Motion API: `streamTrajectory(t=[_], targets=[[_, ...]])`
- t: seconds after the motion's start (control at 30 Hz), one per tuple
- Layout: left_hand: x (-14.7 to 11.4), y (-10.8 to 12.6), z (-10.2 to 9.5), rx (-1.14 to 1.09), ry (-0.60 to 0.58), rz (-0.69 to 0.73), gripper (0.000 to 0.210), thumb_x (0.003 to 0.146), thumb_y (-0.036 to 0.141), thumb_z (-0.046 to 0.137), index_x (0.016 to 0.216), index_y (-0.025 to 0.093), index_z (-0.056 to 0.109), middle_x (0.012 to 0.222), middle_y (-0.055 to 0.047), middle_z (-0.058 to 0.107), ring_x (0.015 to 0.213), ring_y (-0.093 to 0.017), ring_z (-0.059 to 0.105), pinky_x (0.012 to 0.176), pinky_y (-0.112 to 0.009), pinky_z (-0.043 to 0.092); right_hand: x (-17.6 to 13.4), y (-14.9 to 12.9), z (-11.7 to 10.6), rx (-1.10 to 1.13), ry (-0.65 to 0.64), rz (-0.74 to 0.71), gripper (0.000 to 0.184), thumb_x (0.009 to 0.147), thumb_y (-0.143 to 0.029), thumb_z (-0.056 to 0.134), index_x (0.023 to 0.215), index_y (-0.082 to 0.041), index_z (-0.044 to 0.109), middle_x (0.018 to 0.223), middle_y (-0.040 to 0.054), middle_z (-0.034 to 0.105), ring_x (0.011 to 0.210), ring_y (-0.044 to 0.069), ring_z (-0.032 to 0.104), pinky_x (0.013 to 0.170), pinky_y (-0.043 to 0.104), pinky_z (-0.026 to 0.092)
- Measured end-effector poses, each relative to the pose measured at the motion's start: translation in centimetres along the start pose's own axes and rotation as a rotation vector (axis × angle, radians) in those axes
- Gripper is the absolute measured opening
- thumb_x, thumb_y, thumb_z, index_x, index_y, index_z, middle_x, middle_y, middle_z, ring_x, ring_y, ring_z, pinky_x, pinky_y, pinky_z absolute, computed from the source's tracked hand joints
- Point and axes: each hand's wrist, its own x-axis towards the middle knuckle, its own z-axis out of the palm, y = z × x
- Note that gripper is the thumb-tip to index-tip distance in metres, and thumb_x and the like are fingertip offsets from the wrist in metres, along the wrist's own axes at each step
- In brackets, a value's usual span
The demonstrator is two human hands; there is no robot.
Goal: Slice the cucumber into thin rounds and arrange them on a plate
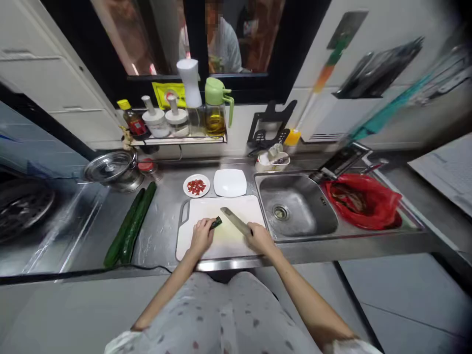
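Note:
My right hand (pixel 260 238) is wrapped round the handle of a kitchen knife (pixel 236 220), its broad blade slanting up and left over a white cutting board (pixel 236 250). My left hand (pixel 202 235) rests on the board's left half, fingers closed on a short dark green piece of cucumber (pixel 216 222). A small gap separates the blade's tip from that piece. Just beyond the board are a small round plate (pixel 186 189) of chopped red bits (pixel 196 186) and a white square plate (pixel 230 183). Two long cucumbers (pixel 134 226) lie to the left.
A steel sink (pixel 295 219) adjoins the board's right side, with a red plastic bag (pixel 383 204) beyond it. A lidded pot (pixel 110 169) stands back left. Above the counter, a rack (pixel 180 141) carries seasoning jars and an oil bottle (pixel 215 115). A person shows in the window.

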Motion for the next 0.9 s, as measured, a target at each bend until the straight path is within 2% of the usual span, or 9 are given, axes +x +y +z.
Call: streamTrajectory(t=[0.17, 0.4, 0.53, 0.63, 0.8, 0.9], targets=[[-0.2, -0.2, -0.2, 0.029, -0.002, 0.002, 0.042, 0.083, 0.014, 0.047, 0.123, 0.027, 0.051, 0.112, -0.006, 0.055, 0.105, -0.023, 0.047, 0.089, -0.037, 0.037, 0.1, -0.8, 0.2, -0.018, -0.038, 0.037, 0.026, 0.083, -0.019, 0.041, 0.107, -0.02, 0.053, 0.107, 0.007, 0.06, 0.096, 0.017, 0.056, 0.073, 0.024, 0.034], [-0.6, -0.3, -0.2, 0.046, 0.042, -0.001, 0.039, 0.083, 0.017, 0.049, 0.121, 0.026, 0.051, 0.11, -0.007, 0.055, 0.102, -0.023, 0.048, 0.088, -0.038, 0.038, 0.4, -1.8, 0.3, -0.07, -0.072, 0.073, 0.03, 0.083, -0.018, 0.038, 0.11, -0.021, 0.052, 0.105, 0.0078, 0.059, 0.09, 0.019, 0.058, 0.071, 0.027, 0.036], [0.0, -0.2, -0.1, 0.029, 0.084, -0.01, 0.036, 0.082, 0.024, 0.055, 0.118, 0.024, 0.052, 0.109, -0.008, 0.055, 0.102, -0.024, 0.049, 0.088, -0.039, 0.039, 0.4, -1.9, 0.2, -0.082, -0.084, 0.082, 0.032, 0.084, -0.019, 0.038, 0.113, -0.021, 0.051, 0.106, 0.0081, 0.059, 0.089, 0.019, 0.059, 0.071, 0.028, 0.037], [0.6, -0.5, 0.0, -0.008, 0.072, 0.023, 0.031, 0.083, 0.024, 0.054, 0.114, 0.023, 0.054, 0.104, -0.007, 0.058, 0.099, -0.023, 0.051, 0.087, -0.039, 0.041, 0.4, -2.0, 0.3, -0.091, -0.099, 0.08, 0.032, 0.085, -0.02, 0.038, 0.114, -0.022, 0.051, 0.107, 0.0087, 0.059, 0.09, 0.019, 0.059, 0.073, 0.029, 0.037], [0.7, -0.7, 0.2, -0.078, 0.032, 0.097, 0.031, 0.085, 0.025, 0.052, 0.116, 0.023, 0.053, 0.103, -0.006, 0.06, 0.098, -0.021, 0.054, 0.086, -0.036, 0.044, 0.7, -2.0, 0.6, -0.101, -0.101, 0.078, 0.031, 0.09, -0.027, 0.033, 0.112, -0.021, 0.053, 0.106, 0.01, 0.06, 0.091, 0.02, 0.059, 0.074, 0.03, 0.038], [0.3, -0.3, 0.3, -0.079, 0.019, 0.11, 0.033, 0.086, 0.026, 0.052, 0.118, 0.024, 0.054, 0.102, -0.006, 0.061, 0.097, -0.02, 0.056, 0.085, -0.035, 0.045, 1.0, -2.1, 0.9, -0.101, -0.086, 0.058, 0.036, 0.094, -0.037, 0.027, 0.11, -0.02, 0.055, 0.105, 0.0107, 0.062, 0.093, 0.02, 0.06, 0.075, 0.03, 0.038]])
